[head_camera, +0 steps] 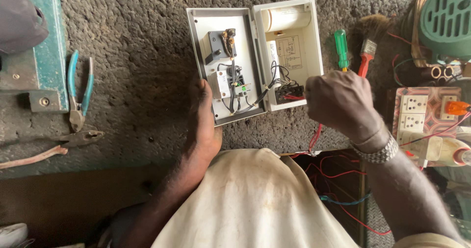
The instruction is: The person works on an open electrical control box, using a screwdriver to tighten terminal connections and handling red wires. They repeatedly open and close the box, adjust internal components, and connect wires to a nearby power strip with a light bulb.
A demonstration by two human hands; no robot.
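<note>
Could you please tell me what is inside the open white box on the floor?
The box holds a grey switch block, small white parts and black wires. Its lid carries a diagram. The right hand covers the lid's lower corner.

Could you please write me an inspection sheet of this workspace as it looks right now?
Surface: rough grey concrete slab, bare in the middle.
Job's things: open grey electrical enclosure, lid hinged open to the right; switch and relay parts inside, a diagram in the lid.
Clutter: blue-handled pliers, second pliers, green-handled screwdriver, red-handled brush.
Grippers: left hand presses on the enclosure's lower left edge; right hand is closed in a fist at the lid's terminal block, what it holds is hidden.
Cables: black wires cross base to lid; loose red wires below the slab.
Surroundings: socket board, green fan housing.
</note>
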